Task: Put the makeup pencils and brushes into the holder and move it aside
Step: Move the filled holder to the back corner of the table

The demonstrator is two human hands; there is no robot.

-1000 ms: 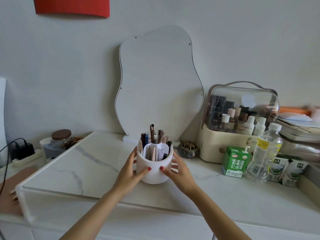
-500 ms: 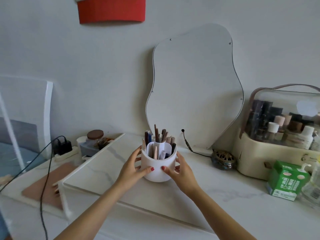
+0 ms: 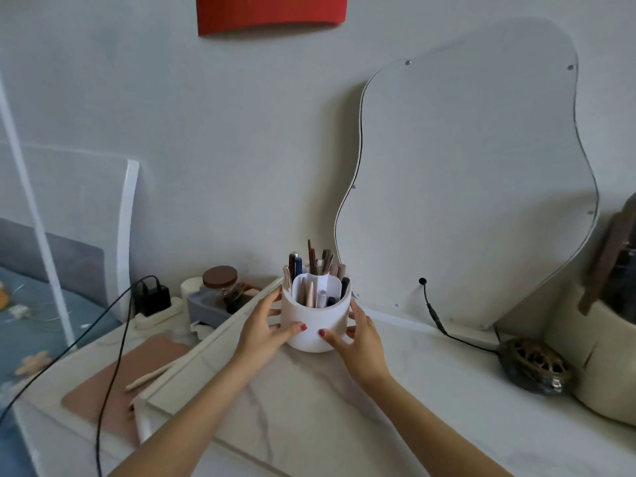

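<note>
A white round holder (image 3: 315,318) stands on the marble top (image 3: 395,401), near its back left corner. Several makeup pencils and brushes (image 3: 315,266) stick up out of its compartments. My left hand (image 3: 263,330) wraps the holder's left side and my right hand (image 3: 358,337) wraps its right side, thumbs on the front wall. One thin pale stick (image 3: 148,375) lies on the pinkish mat (image 3: 124,376) to the left, off the raised top.
A wavy mirror (image 3: 475,187) leans on the wall right behind the holder, with a black cable (image 3: 447,333) running to a brass dish (image 3: 533,368). A jar with a brown lid (image 3: 220,284), a grey box, a charger (image 3: 151,297) and its cord lie left.
My hands and the holder between them have gone leftward along the marble top, from in front of the mirror toward its back left corner. The view has swung left with them.
</note>
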